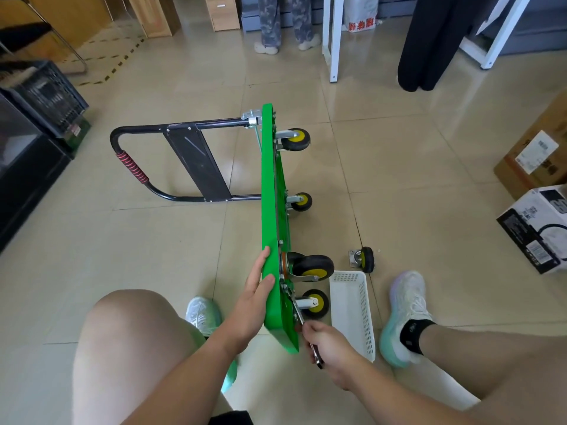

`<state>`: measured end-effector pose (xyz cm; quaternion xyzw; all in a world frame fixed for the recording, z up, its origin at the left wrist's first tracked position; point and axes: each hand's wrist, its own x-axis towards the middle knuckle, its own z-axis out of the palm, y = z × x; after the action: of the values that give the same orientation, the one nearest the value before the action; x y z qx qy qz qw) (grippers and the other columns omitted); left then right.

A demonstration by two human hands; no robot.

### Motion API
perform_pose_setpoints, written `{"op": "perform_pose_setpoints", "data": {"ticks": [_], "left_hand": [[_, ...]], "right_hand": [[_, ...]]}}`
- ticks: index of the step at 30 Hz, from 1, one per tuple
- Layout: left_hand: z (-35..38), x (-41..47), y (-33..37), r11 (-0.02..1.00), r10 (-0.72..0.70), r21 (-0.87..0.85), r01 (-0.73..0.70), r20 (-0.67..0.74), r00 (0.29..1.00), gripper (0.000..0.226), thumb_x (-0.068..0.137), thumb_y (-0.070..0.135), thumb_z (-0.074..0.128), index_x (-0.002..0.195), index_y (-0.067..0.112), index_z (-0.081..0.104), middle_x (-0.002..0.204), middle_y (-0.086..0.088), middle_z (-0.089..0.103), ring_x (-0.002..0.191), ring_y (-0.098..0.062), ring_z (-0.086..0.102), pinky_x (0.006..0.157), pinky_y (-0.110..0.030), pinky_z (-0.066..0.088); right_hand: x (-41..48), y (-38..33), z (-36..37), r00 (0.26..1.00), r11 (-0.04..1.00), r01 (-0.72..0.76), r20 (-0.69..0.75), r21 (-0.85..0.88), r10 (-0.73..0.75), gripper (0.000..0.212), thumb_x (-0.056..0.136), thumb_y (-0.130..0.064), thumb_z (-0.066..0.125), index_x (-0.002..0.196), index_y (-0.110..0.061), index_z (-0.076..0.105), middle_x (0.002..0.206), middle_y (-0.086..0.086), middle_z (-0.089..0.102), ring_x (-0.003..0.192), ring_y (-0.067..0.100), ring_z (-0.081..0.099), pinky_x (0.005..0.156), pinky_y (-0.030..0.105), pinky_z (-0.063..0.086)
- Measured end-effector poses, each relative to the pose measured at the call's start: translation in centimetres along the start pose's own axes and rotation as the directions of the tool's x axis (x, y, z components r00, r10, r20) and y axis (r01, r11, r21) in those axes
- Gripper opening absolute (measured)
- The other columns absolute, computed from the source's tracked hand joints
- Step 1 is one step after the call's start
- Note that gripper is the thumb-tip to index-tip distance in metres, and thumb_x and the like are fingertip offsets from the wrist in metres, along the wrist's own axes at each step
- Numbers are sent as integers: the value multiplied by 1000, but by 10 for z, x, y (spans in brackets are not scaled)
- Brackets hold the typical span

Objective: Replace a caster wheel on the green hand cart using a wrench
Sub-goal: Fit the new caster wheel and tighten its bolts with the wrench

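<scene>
Glossy beige floor tiles [399, 167] with thin dark grout lines mirror soft overhead light. A low black cabinet [18, 185] lines the left edge, with a black slatted plastic crate [52, 96] just behind it. Yellow-and-black dashed tape [113, 59] crosses the far-left floor. Farther back stand white metal frame legs [333, 41]. At right sit 2 boxes, a brown cardboard box [521, 167] and, just beside it, a black-and-white printed box [534, 231].

I see my left hand [256, 291] stretched forward, fingers straight and flat; my right hand [326, 348] curls tight round a slim silver metal wrench [298, 312].
</scene>
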<state>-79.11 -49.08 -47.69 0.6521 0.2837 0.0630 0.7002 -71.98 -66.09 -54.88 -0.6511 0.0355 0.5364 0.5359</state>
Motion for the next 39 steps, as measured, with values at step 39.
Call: {"op": "perform_pose_setpoints", "data": {"ticks": [39], "left_hand": [[2,-6,9,999,-31,-27,31,-15,999,51,114,32,39,141,75,35,161,16,43,141,-14,53,119,-48,42]], "right_hand": [[-4,-19,7,991,959,133,50,-251,-124,18,100,-13,61,111,-11,76,102,21,75,76,20,69,71,32,58]]}}
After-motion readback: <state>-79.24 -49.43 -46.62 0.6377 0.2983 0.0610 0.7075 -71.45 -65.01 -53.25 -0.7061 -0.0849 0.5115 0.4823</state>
